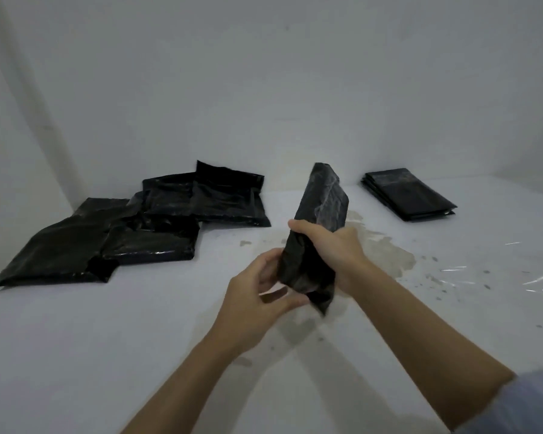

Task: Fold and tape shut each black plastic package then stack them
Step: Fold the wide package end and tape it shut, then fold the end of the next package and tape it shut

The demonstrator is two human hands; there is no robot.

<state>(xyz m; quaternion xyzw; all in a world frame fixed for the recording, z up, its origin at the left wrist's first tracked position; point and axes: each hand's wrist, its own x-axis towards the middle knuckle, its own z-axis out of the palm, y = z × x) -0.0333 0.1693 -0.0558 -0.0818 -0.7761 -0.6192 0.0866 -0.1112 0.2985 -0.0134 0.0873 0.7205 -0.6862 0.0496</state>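
Head view: black plastic package (322,208) glossy, crinkled, upright, tilted. Right hand (333,245) clamps its middle; left hand (257,296) pinches its loose lower end

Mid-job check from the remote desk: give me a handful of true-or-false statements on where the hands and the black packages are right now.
1. Both hands hold one black package off the table. True.
2. The right hand grips the package around its middle. True.
3. The left hand rests flat on the table. False: it is at the package's lower end.
4. The neat stack lies at far left. False: it is at far right; the loose pile is left.
5. The held package lies flat. False: it stands tilted on end.
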